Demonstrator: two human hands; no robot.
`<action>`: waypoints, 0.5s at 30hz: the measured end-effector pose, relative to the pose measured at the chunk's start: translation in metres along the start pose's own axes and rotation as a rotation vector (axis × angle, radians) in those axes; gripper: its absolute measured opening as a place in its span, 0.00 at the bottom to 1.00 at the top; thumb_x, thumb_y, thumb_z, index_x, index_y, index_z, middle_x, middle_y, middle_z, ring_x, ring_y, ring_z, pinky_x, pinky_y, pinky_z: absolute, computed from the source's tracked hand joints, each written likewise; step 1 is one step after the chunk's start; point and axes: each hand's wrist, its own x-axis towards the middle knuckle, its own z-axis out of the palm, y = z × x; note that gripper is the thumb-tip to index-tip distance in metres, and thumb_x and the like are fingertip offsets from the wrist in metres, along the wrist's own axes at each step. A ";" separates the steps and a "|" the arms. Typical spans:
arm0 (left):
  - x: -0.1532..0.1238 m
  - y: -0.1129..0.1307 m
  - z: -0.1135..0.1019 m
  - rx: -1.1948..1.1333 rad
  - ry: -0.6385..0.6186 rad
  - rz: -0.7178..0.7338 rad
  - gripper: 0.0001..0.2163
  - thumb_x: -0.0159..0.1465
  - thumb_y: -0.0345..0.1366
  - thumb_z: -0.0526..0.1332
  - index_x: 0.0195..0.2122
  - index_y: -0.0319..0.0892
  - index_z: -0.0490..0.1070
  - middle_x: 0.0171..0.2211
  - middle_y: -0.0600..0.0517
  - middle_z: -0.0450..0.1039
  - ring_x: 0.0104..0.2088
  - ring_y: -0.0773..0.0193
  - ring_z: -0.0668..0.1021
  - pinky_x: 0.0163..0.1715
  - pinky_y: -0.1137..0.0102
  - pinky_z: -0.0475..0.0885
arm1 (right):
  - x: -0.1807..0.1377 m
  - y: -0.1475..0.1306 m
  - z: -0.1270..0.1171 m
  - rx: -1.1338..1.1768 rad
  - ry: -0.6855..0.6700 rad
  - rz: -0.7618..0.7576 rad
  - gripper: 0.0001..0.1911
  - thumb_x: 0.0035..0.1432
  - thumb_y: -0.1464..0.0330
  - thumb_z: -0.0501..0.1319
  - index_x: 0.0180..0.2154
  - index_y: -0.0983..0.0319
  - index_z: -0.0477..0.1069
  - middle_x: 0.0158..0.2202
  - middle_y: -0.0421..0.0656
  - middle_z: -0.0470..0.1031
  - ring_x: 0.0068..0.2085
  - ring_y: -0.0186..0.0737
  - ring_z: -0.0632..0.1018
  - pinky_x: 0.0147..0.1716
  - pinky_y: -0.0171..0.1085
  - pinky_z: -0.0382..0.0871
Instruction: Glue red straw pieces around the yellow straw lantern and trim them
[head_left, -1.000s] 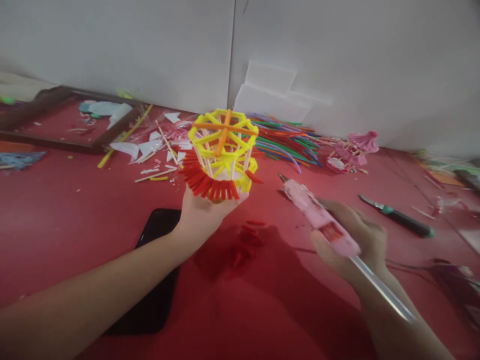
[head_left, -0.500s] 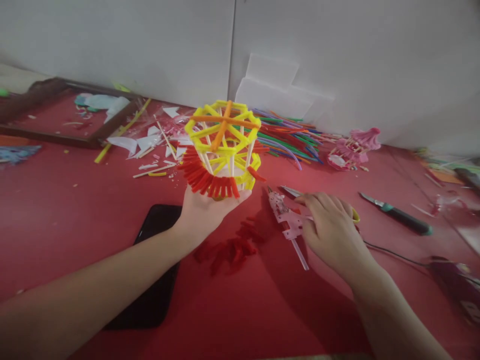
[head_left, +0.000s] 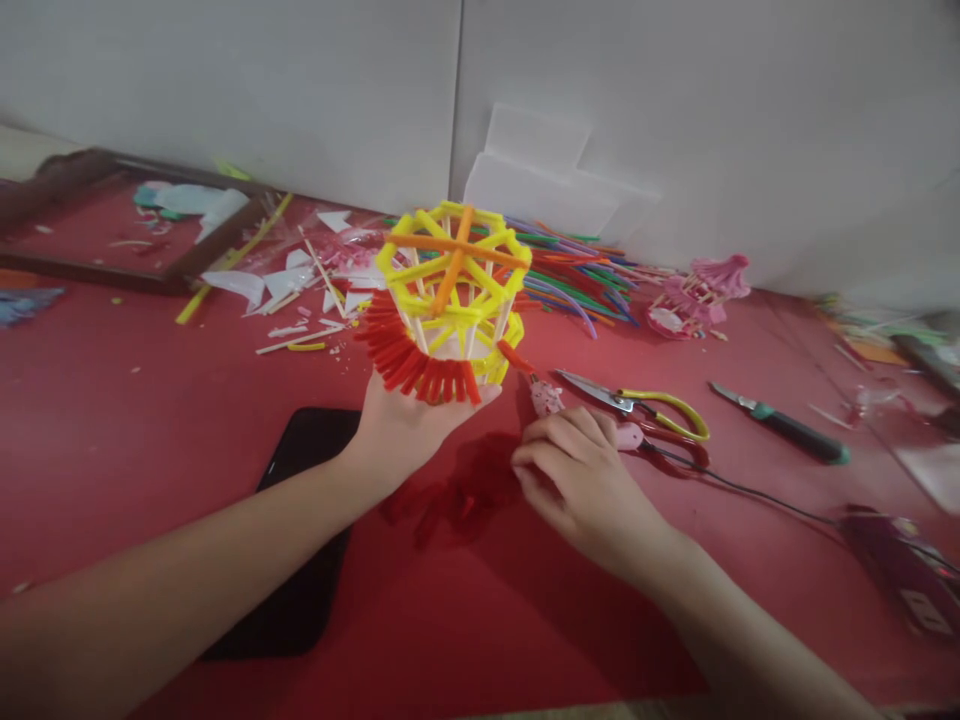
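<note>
Frame point(head_left: 463, 246), yellow, orange cross on top, partial fringe point(head_left: 424, 375) of red strips: held up over the middle of the bench point(head_left: 165, 430), gripped from below by the left hand point(head_left: 409, 425).

Right hand point(head_left: 581, 470): fingers bent over the glue gun point(head_left: 546, 398); whether gripping it, cannot tell.

Risks, as judged: gun tip near one outlying red strip point(head_left: 516, 356); if hot, a slip of either hand could scorch or smear it. A tight left grip could bow the frame. The cord point(head_left: 750, 492), beside the scissors point(head_left: 667, 400), could snag.

Obscured: left fingers beneath the frame; most of the gun; red pieces point(head_left: 450, 500), dim in shadow; phone point(head_left: 304, 605), part-covered by the forearm; purple object point(head_left: 892, 570), right, blurred.
</note>
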 end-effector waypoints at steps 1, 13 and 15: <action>-0.001 -0.001 0.001 -0.022 0.015 -0.001 0.15 0.54 0.43 0.74 0.39 0.46 0.75 0.45 0.46 0.85 0.49 0.48 0.84 0.56 0.57 0.79 | 0.000 0.000 0.000 -0.005 0.001 0.003 0.09 0.69 0.72 0.58 0.37 0.58 0.76 0.39 0.42 0.80 0.42 0.42 0.74 0.43 0.44 0.62; 0.000 -0.006 -0.002 0.212 0.002 0.109 0.11 0.57 0.43 0.72 0.39 0.47 0.77 0.44 0.46 0.85 0.56 0.44 0.82 0.68 0.51 0.66 | 0.003 -0.002 0.000 -0.031 0.012 -0.060 0.09 0.70 0.73 0.56 0.39 0.60 0.75 0.40 0.44 0.81 0.42 0.43 0.75 0.43 0.45 0.67; -0.002 0.001 0.001 0.106 -0.022 0.080 0.14 0.58 0.44 0.72 0.42 0.45 0.76 0.44 0.46 0.85 0.53 0.47 0.84 0.63 0.53 0.73 | 0.003 -0.002 -0.004 0.057 0.119 -0.115 0.09 0.70 0.75 0.56 0.41 0.61 0.74 0.38 0.44 0.81 0.40 0.41 0.76 0.42 0.42 0.71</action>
